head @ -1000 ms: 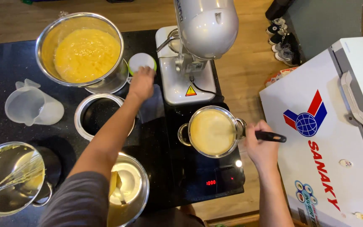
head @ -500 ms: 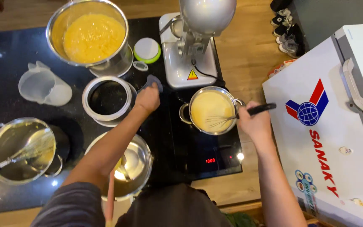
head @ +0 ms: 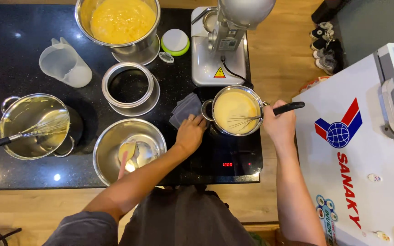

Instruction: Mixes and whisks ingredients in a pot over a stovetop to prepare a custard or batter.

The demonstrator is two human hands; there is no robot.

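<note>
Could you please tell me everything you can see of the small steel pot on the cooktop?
The small round shiny steel pot stands upright on the black induction cooktop, holding smooth pale yellow cream. A wire whisk rests inside, gripped by the right hand. The left hand touches its near side handle beside a grey cloth.

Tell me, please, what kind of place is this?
Most likely a home kitchen used for baking or dessert making. A small pot of pale cream sits on an induction hob, a stand mixer stands behind it, and a chest freezer is at the right.
</note>
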